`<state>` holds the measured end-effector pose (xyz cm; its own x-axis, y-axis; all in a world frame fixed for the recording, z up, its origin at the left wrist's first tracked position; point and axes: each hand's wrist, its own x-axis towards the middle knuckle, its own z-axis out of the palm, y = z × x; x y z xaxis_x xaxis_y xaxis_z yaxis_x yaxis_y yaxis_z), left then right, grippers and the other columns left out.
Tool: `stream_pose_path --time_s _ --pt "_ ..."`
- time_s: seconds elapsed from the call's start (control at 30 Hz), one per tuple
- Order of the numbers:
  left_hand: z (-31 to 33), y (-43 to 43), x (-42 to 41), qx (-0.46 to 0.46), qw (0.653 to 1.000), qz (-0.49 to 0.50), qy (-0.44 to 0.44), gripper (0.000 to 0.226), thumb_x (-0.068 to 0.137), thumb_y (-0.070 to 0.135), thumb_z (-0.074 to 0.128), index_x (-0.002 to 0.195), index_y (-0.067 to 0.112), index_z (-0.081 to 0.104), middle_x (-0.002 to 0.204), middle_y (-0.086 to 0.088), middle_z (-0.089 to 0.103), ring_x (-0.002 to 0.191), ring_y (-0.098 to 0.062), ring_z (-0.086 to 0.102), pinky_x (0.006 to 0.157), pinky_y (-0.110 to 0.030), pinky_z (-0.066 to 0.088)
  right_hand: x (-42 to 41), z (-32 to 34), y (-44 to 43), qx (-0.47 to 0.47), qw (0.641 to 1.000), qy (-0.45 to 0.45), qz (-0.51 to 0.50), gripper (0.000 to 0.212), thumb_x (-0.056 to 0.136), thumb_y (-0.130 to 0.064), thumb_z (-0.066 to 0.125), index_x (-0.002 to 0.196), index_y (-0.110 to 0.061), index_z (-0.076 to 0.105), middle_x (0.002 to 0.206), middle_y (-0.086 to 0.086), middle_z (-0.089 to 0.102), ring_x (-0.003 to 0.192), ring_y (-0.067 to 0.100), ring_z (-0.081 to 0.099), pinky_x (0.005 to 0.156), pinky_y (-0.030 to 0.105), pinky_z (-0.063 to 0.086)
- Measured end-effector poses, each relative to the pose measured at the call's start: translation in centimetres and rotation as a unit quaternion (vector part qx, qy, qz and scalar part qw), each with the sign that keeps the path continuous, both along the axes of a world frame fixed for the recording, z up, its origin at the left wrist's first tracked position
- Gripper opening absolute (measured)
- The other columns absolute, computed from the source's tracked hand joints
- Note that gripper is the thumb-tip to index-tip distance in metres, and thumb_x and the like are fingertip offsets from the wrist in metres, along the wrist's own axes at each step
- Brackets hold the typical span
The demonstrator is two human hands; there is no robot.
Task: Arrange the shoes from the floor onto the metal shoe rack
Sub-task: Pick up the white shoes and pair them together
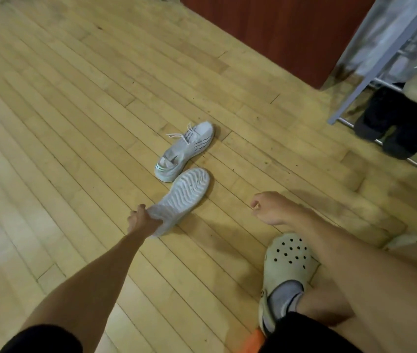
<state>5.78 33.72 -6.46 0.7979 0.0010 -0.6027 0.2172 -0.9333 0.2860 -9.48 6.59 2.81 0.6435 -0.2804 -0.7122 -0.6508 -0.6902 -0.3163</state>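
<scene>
I am curling my left hand's point(137, 221) fingers point(138, 208) round the heel of an upturned white sneaker point(184, 192), ribbed sole facing up, well to the left of the metal shoe rack point(352, 95). Its mate point(187, 149) is sitting upright on the floor, just beyond it and equally far from the rack. My right hand point(268, 207), nearer the rack, is hanging with its fingers curled in, gripping nothing. I am judging these knit shoes light and soft in the upper, stiffer in the sole, so the heel collar is giving the surest grip. Dark shoes point(401, 123) are already occupying the rack's rails.
</scene>
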Motion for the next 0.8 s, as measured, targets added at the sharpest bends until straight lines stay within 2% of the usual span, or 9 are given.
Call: stream_pose_path --time_s 0.1,0.23,0.33,0.4,0.5,0.57,0.67,0.73,0.8 --pt "1.0 -1.5 -1.3 0.019 0.999 -0.045 -0.008 0.075 0.07 0.023 0.08 0.135 0.012 0.046 0.132 -0.017 0.04 0.125 -0.034 0.037 0.097 -0.045 0.042 0.5 0.1 0.1 -0.002 1.0 -0.016 -0.001 0.035 0.093 -0.013 0.046 0.124 -0.004 0.06 0.129 0.013 0.062 0.091 0.025 0.062 0.077 0.03 0.045" --pt "1.5 -4.4 -5.5 -0.004 0.985 -0.142 -0.101 0.064 0.074 0.021 0.075 0.13 0.009 0.046 0.128 -0.014 0.041 0.118 -0.031 0.04 0.093 -0.038 0.042 0.9 0.8 1.1 0.004 1.0 -0.017 0.018 0.037 0.096 -0.017 0.046 0.131 -0.011 0.056 0.133 0.01 0.059 0.113 0.027 0.059 0.083 0.027 0.043" --pt "0.9 -5.4 -9.3 -0.004 0.967 -0.205 -0.152 0.06 0.073 0.013 0.071 0.125 0.008 0.043 0.125 -0.01 0.04 0.111 -0.027 0.041 0.09 -0.034 0.043 0.5 1.3 1.7 -0.001 1.0 -0.013 0.026 0.035 0.095 -0.015 0.044 0.128 -0.011 0.057 0.13 0.01 0.06 0.111 0.028 0.06 0.093 0.036 0.049" --pt "0.1 -5.2 -11.5 -0.051 0.959 -0.25 -0.127 0.062 0.073 0.016 0.072 0.127 0.011 0.043 0.124 -0.006 0.04 0.111 -0.024 0.041 0.093 -0.032 0.041 0.1 1.4 1.9 -0.008 1.0 -0.009 0.028 0.035 0.096 -0.015 0.043 0.127 -0.009 0.057 0.129 0.014 0.06 0.11 0.032 0.06 0.096 0.041 0.05" --pt "-0.2 -4.9 -12.8 -0.175 0.939 -0.294 0.018 0.047 0.079 0.024 0.072 0.123 0.017 0.057 0.122 -0.004 0.052 0.11 -0.019 0.049 0.093 -0.027 0.042 -0.9 1.3 1.6 -0.021 0.999 -0.004 0.029 0.034 0.099 -0.018 0.04 0.124 -0.008 0.06 0.121 0.013 0.063 0.106 0.029 0.061 0.089 0.035 0.049" --pt "0.1 -4.8 -12.4 -0.212 0.931 -0.286 0.077 0.035 0.084 0.022 0.068 0.118 0.014 0.063 0.112 -0.002 0.064 0.101 -0.017 0.059 0.083 -0.02 0.043 -1.6 1.2 1.2 -0.024 0.999 -0.003 0.029 0.032 0.1 -0.021 0.039 0.116 -0.008 0.063 0.111 0.011 0.064 0.099 0.026 0.06 0.08 0.031 0.045" --pt "0.3 -4.9 -11.1 -0.184 0.955 -0.233 -0.016 0.029 0.087 0.018 0.063 0.114 0.012 0.065 0.111 -0.006 0.063 0.097 -0.02 0.063 0.076 -0.021 0.043 -2.6 1.0 0.6 -0.03 0.999 0.001 0.023 0.025 0.099 -0.024 0.038 0.104 -0.013 0.06 0.104 0.009 0.063 0.093 0.026 0.058 0.078 0.031 0.042" --pt "0.4 -5.3 -10.4 -0.164 0.97 -0.179 -0.022 0.036 0.086 0.024 0.065 0.12 0.013 0.062 0.119 -0.009 0.058 0.1 -0.022 0.061 0.078 -0.026 0.045 -2.8 0.9 0.4 -0.031 0.999 0.003 0.013 0.018 0.098 -0.023 0.039 0.099 -0.017 0.056 0.099 0.009 0.06 0.089 0.025 0.056 0.077 0.032 0.042" --pt "0.1 -5.9 -9.8 -0.148 0.979 -0.129 0.055 0.056 0.083 0.032 0.068 0.133 0.014 0.05 0.133 -0.011 0.049 0.113 -0.025 0.055 0.085 -0.03 0.045 -2.9 0.8 0.1 -0.032 0.999 0.004 0.001 0.021 0.098 -0.023 0.04 0.103 -0.018 0.059 0.104 0.009 0.062 0.093 0.027 0.058 0.078 0.031 0.043"
